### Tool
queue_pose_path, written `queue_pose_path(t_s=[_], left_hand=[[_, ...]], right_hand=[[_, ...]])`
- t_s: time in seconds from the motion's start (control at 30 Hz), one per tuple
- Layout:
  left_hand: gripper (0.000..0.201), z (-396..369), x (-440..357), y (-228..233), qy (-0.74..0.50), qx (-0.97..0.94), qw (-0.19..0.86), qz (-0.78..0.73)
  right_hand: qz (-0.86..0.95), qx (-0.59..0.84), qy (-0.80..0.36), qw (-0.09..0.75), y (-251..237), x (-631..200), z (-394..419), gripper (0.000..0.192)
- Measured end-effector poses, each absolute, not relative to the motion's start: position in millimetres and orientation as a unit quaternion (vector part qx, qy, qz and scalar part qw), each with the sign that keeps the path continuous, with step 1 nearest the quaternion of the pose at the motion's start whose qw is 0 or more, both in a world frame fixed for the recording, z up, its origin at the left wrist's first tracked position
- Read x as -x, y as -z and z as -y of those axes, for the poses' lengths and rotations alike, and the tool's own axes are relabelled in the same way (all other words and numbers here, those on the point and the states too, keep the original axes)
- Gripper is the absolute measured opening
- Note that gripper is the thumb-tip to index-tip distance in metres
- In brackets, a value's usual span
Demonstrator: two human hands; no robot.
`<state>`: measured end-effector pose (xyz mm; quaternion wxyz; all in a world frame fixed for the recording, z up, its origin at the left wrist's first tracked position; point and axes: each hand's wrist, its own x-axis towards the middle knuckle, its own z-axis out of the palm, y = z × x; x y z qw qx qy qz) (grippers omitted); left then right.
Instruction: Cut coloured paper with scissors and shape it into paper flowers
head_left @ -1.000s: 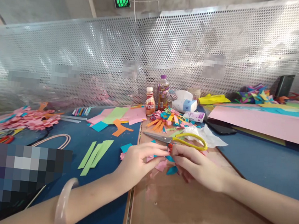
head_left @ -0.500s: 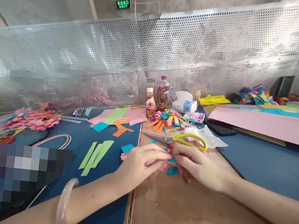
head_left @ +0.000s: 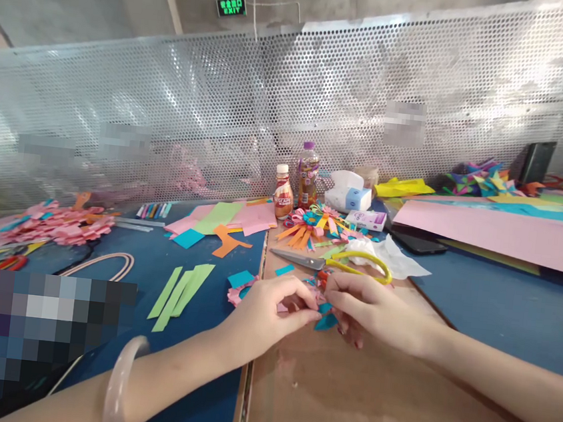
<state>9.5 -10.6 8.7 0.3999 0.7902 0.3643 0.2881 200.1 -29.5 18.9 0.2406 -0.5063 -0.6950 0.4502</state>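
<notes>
Over the brown board, my two hands meet fingertip to fingertip around a small blue paper piece (head_left: 326,318). My right hand (head_left: 381,312) has it in a closed pinch, its lower fingers curled beneath. The thumb and index finger of my left hand (head_left: 275,314) pinch at the left edge of the same paper, partly hiding it. Just beyond my fingers lie yellow-handled scissors (head_left: 359,263) and a loose blue paper strip (head_left: 284,270). A pink paper ring (head_left: 235,295) sits partly behind my left hand.
Green paper strips (head_left: 185,291) lie on the blue surface at left, near a heap of pink paper flowers (head_left: 71,222). Behind the scissors are bright paper flowers (head_left: 317,225), two drink bottles (head_left: 283,194) and a tissue pack (head_left: 347,194). Large pink sheets (head_left: 500,234) cover the right side.
The fingers of my left hand have drawn back and curled, uncovering the blue strip beyond them. My right hand stays nearly in place, with the blue paper piece still at its fingertips.
</notes>
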Motion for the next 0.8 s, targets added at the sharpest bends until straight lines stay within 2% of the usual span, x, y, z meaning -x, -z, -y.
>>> queue_pose_path(t_s=[0.3, 0.8], left_hand=[[0.019, 6.8, -11.3, -8.7, -0.250, -0.710, 0.514, -0.411], [0.020, 7.0, -12.9, -10.4, -0.236, -0.666, 0.556, -0.438]], right_hand=[[0.704, 0.469, -0.481, 0.229, -6.8, -204.6, 24.3, 0.024], [0.699, 0.460, -0.499, 0.227, -6.1, -205.2, 22.0, 0.024]])
